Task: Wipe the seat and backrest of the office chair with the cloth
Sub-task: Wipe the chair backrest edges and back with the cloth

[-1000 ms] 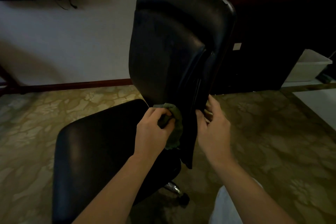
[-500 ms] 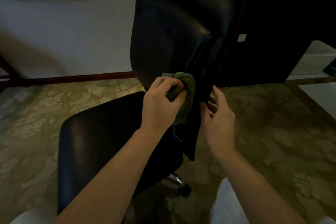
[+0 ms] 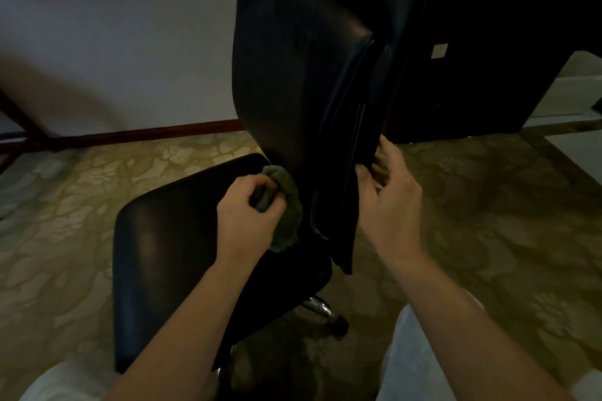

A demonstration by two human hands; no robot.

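A: Where is the green cloth (image 3: 288, 202)?
B: Bunched in the left hand (image 3: 247, 215), whose fingers curl round it, pressed low on the black backrest (image 3: 293, 58), just above the seat (image 3: 169, 238).
A: And the right hand (image 3: 387, 202)?
B: It grips the backrest's side edge, thumb in front, fingers behind.

The backrest (image 3: 293, 75) runs off the top edge, the cloth (image 3: 288, 205) at its foot lies half hidden under the left hand (image 3: 247, 221), and fingertips of the right hand (image 3: 391, 205) disappear behind its side.
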